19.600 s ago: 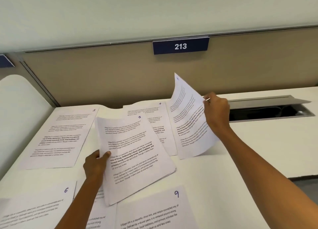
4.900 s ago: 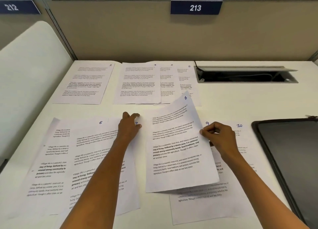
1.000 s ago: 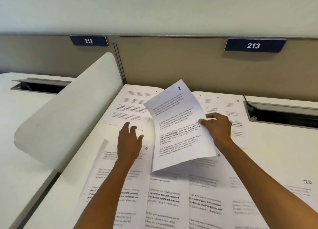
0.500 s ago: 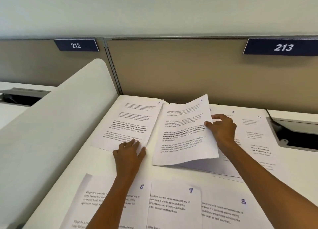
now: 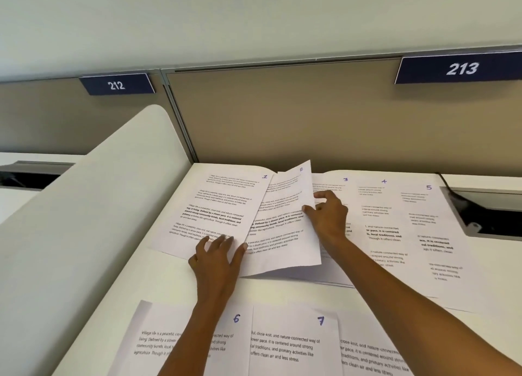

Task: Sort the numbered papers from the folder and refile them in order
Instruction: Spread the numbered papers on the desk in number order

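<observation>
Papers numbered in blue ink are what you are ordering, and the thin white printed sheet marked 2 [image 5: 285, 226] is in your right hand [image 5: 327, 220], pinched at its right edge between thumb and curled fingers, its right side raised off the desk while its left edge tucks under the sheet marked 1 [image 5: 214, 209]. Your left hand [image 5: 219, 258] lies open and flat, fingertips spread on the lower right corner of sheet 1, gripping nothing. Keep that corner pinned, I would say, so sheet 1 does not skate on the smooth top, and lower sheet 2 from its left edge rightward, letting the bowed page flatten rather than crease. Decide whether 2 belongs beside 1 or over it, since the present underlap looks likely to hide its left margin. Such paper is limp and light, so a quick release could let it slide. To the right, sheets 3 [image 5: 336, 183], 4 [image 5: 381, 220] and 5 [image 5: 432, 234] lie flat and overlapping; nearer you, sheets 6 [image 5: 237, 333] and 7 [image 5: 293, 344] lie likewise. All rest on the matte white desk [image 5: 282, 291], edged by a curved white side panel [image 5: 93, 206] and a tan fabric partition [image 5: 310, 116].
</observation>
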